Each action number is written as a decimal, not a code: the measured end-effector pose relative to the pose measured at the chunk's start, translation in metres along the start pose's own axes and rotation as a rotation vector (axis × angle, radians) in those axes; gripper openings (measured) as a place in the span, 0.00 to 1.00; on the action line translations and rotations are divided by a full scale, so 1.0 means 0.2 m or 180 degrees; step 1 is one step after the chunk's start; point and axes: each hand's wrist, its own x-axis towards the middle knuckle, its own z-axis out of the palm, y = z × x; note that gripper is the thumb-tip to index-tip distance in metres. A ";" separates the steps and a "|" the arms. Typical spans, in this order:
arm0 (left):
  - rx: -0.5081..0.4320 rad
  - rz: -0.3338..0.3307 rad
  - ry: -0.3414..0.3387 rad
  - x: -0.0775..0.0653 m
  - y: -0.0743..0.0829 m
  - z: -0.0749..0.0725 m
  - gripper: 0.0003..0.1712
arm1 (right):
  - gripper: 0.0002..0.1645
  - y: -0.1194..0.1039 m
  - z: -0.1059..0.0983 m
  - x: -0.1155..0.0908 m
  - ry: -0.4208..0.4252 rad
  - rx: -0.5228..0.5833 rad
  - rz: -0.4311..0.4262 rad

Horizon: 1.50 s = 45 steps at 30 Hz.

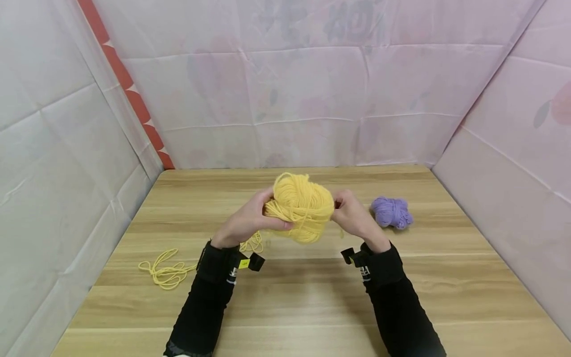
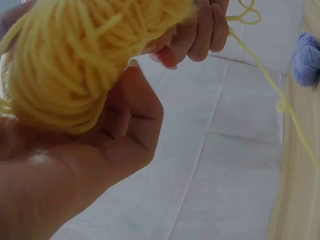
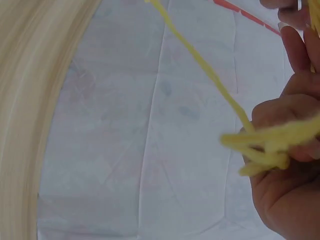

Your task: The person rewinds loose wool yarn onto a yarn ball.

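My left hand grips a ball of yellow yarn above the middle of the table, thumb on the near side. At the ball's right side is my right hand, its fingers curled. In the right wrist view, that hand holds small loops of yellow yarn, from which a single strand runs off taut. The same strand slants down past the hand in the left wrist view. The ball hides some fingertips of both hands.
Loose yellow yarn lies in loops on the left of the wooden table, with more yarn beside my left wrist. A ball of purple yarn sits to the right. Pale cloth walls enclose the back and sides.
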 end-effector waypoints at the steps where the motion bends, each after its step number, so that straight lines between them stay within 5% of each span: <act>1: 0.0059 -0.0017 -0.0017 0.00 0.00 -0.01 0.33 | 0.11 0.00 -0.01 0.00 0.0009 -0.0023 0.0035; 5: 0.0425 -0.0142 0.0035 -0.02 0.00 -0.04 0.32 | 0.08 -0.01 -0.05 -0.01 0.0164 0.0023 0.0435; 8: 0.0878 -0.0260 0.0232 -0.03 -0.02 -0.06 0.34 | 0.13 -0.02 -0.07 -0.02 0.0337 0.0402 0.0655; 12: 0.1513 -0.0370 0.0719 -0.02 -0.03 -0.07 0.36 | 0.14 -0.03 -0.05 -0.03 0.0430 0.1047 0.0443; 14: 0.1559 -0.0450 0.1077 -0.01 -0.03 -0.07 0.35 | 0.14 -0.06 -0.04 -0.03 0.0327 0.1228 0.0320; 18: 0.0810 -0.0405 0.1822 0.01 -0.04 -0.08 0.37 | 0.14 -0.11 -0.01 -0.04 -0.0107 0.1173 0.0151; 21: -0.0042 -0.0020 0.2200 0.00 -0.03 -0.10 0.38 | 0.13 -0.13 0.00 -0.04 -0.0433 0.0921 0.0005; 24: -0.0840 0.0543 0.2361 -0.01 -0.01 -0.14 0.34 | 0.12 -0.13 -0.01 -0.04 -0.0684 0.0619 -0.0129; 29: -0.1926 0.1315 0.2267 -0.07 0.01 -0.18 0.25 | 0.12 -0.06 -0.07 -0.04 -0.0981 0.0245 -0.0104; 35: -0.2367 0.1862 0.2081 -0.12 0.04 -0.22 0.21 | 0.12 0.09 -0.23 -0.10 -0.1041 0.0089 0.0282; 41: -0.2675 0.2175 0.2045 -0.13 0.07 -0.25 0.24 | 0.12 0.23 -0.42 -0.20 -0.0998 0.0060 0.0804; 45: -0.2733 0.2097 0.1867 -0.12 0.07 -0.24 0.24 | 0.12 0.27 -0.45 -0.23 -0.1028 -0.0432 0.0859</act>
